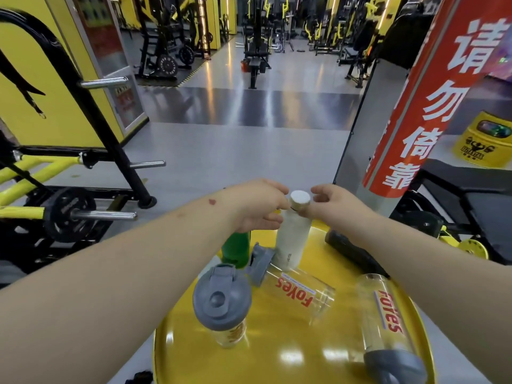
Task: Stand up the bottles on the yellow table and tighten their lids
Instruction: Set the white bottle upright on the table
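Observation:
A white bottle [293,239] stands near the far side of the round yellow table [291,356]. My left hand [260,206] grips its neck while my right hand [332,202] has fingers on its white lid [299,199]. A green bottle [235,249] stands behind my left wrist. One clear shaker with a grey lid [221,297] is upright in front. A second clear "Foyes" shaker [299,292] lies on its side in the middle. A third [388,328] lies at the right edge. A black bottle [352,250] lies under my right forearm.
A red pillar sign [432,101] rises just right of the table. Weight racks with plates [69,214] stand at the left, a black bench [471,200] at the right, and grey gym floor stretches ahead.

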Tool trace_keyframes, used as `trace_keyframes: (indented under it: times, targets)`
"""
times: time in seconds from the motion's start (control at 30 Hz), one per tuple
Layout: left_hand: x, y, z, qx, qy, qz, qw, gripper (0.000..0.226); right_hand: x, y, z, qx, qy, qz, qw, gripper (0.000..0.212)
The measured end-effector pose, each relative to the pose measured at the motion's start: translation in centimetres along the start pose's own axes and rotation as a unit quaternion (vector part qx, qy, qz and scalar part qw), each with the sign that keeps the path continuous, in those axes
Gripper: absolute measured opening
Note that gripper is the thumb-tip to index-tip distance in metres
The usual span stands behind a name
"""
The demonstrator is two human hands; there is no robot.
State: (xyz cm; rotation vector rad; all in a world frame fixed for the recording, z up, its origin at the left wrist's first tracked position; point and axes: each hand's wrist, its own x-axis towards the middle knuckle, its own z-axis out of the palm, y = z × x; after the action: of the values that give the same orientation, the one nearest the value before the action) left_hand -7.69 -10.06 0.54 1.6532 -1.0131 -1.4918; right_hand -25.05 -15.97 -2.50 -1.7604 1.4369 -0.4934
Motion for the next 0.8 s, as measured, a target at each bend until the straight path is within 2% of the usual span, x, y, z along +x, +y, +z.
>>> trace_keyframes:
  times: [0.03,0.1,0.17,0.23,0.37,0.47,0.57,0.8]
  targets:
    - [0.5,0.2,0.5,0.004,0.002,-0.005,1.0,0.052,0.3,0.3,0.1,-0.004,-0.017,0.002,1.0,0.093]
    - [1.3,0.3,1.2,0.015,0.01,-0.014,1.0,0.058,0.7,0.6,0.1,-0.015,-0.038,-0.011,0.999,0.071]
    - [1.7,0.3,1.8,0.029,0.007,-0.02,0.999,0.046,1.0,0.9,0.1,-0.027,-0.045,-0.029,0.998,0.058]
    - [2.1,0.2,2.2,0.051,0.003,-0.02,0.999,0.03,1.3,1.5,0.2,-0.031,-0.056,-0.036,0.997,0.063]
    - [3.5,-0.5,2.6,0.069,0.012,-0.001,0.998,0.036,1.7,2.7,0.8,-0.022,-0.058,-0.042,0.997,0.073]
    - [4.1,-0.8,2.3,0.083,0.018,-0.004,0.996,0.032,2.0,3.1,0.7,-0.042,-0.051,-0.059,0.996,0.07]
    - [4.4,-1.1,1.6,0.09,0.01,-0.01,0.996,0.04,2.2,3.4,0.5,-0.043,-0.067,-0.069,0.994,0.069]
    - [4.5,-1.6,2.1,0.171,0.058,0.04,0.983,0.036,2.6,4.0,0.5,-0.041,-0.081,-0.086,0.992,0.071]
